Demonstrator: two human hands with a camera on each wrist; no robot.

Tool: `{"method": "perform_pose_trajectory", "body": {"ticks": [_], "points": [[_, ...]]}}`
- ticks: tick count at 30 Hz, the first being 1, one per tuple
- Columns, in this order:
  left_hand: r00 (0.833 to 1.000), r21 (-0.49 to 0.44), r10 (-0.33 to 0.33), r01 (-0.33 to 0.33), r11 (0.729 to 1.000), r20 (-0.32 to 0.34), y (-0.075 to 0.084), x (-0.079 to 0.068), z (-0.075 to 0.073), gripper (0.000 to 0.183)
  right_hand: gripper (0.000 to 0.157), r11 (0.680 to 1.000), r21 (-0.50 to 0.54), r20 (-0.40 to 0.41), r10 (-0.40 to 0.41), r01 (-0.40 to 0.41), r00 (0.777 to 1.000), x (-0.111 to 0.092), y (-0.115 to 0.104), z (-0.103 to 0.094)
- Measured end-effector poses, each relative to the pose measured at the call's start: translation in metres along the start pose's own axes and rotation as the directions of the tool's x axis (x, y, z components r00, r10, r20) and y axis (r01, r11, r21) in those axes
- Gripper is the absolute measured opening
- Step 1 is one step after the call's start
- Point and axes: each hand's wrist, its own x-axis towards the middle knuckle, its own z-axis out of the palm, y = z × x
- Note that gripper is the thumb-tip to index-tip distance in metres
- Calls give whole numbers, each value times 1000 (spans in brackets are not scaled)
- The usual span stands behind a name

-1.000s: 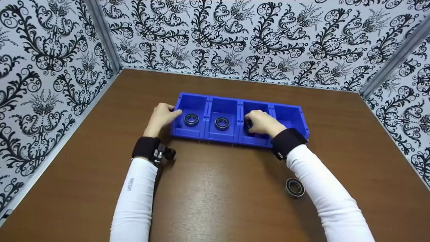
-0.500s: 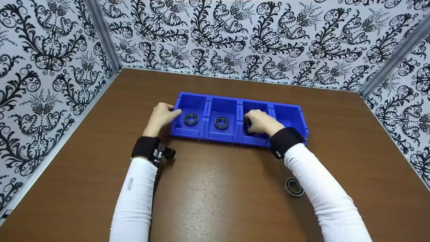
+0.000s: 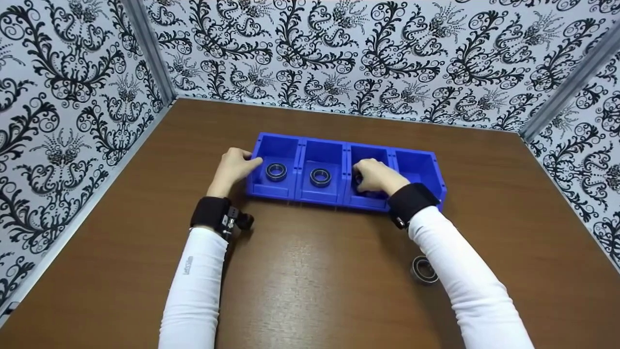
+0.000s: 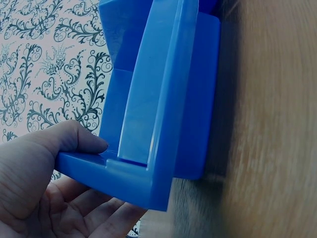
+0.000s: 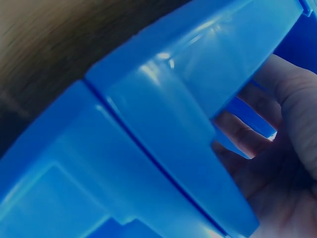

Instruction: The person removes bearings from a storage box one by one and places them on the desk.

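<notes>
A blue four-compartment bin [image 3: 323,151] stands on the brown table. My left hand [image 3: 235,167] grips its left end wall; in the left wrist view the thumb [image 4: 81,139] lies on the inner side and the fingers outside. A ball bearing [image 3: 276,172] lies flat in the leftmost compartment, and another bearing [image 3: 320,178] in the one beside it. Down in the third compartment, my right hand [image 3: 380,175] holds a bearing [image 3: 358,179], mostly covered by the fingers. In the right wrist view, the bin's wall [image 5: 163,119] hides the fingertips and that bearing.
One more bearing [image 3: 424,270] lies on the table [image 3: 310,271], beside the right sleeve [image 3: 465,271]. The bin's rightmost compartment [image 3: 414,165] is partly behind the right wrist. Patterned walls [image 3: 339,58] enclose the table at the back and sides.
The right wrist and forearm have shifted slightly left, while the right hand's fingers stay in the third compartment. The left hand and the bin look the same.
</notes>
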Motion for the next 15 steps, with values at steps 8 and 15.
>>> {"method": "perform_pose_trajectory", "body": {"ticks": [8,15], "points": [[1000,2,-1,1,1000,3,0,1,0,37,11,1000,-9,0,-2,2,1000,-1,-1,-1],[1000,-2,5,-6,1000,-15,1,-2,-1,33,15,999,-37,-4,-26,26,1000,1,-1,1]]}}
